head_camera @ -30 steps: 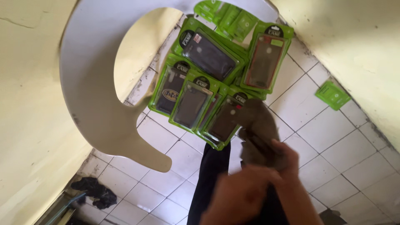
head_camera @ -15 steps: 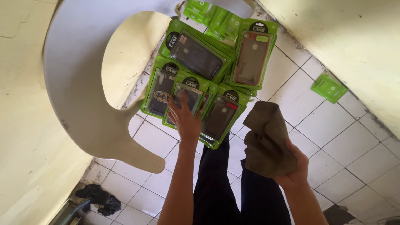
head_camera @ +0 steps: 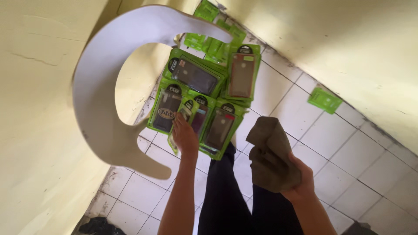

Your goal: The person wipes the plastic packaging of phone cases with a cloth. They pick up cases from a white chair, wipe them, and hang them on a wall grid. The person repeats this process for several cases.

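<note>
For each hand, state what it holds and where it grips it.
Left hand grips a green phone-case package by its lower end. Right hand clutches a bunched brown cloth at its lower part.

Green package (head_camera: 185, 117): flat green phone-case pack with a clear window, tilted up off the pile, its lower end under the fingers, at about 10 o'clock from frame centre.
Pile of packages (head_camera: 204, 93): matching green packs, dark cases inside, overlapping flat at 12 o'clock.
Cloth (head_camera: 270, 154): brownish-grey, crumpled, bunched upright at 4 o'clock.
</note>
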